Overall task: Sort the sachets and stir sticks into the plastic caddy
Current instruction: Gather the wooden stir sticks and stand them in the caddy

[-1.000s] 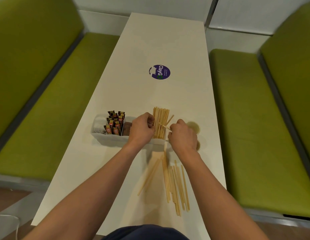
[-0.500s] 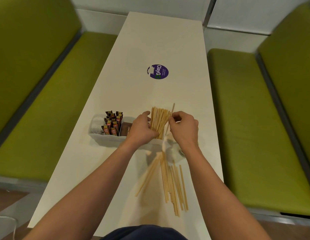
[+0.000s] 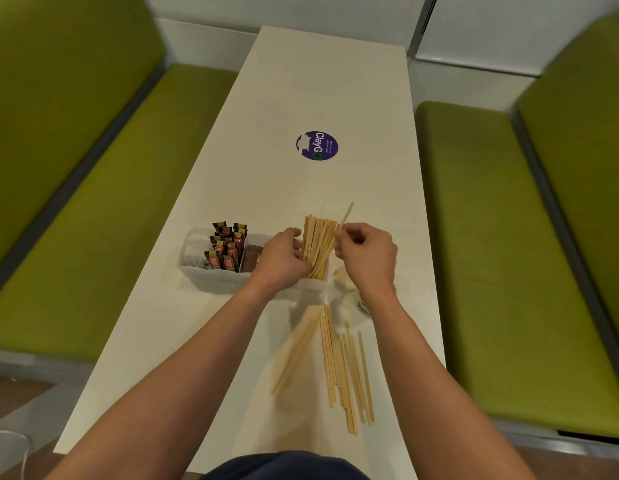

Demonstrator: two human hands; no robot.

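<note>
Over the caddy [image 3: 211, 280], the right hand [image 3: 367, 254] pinches one stick [image 3: 348, 211]; the left hand [image 3: 284, 258] seems to hug the bundle [image 3: 318, 237]. Slide it down straight and slow, beside the others.

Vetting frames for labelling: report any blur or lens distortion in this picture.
Head view: the wide-angle lens bows the green benches; the leftmost loose stir sticks and the pale object beneath the right hand are smeared; sachets and purple sticker read sharp.
</note>
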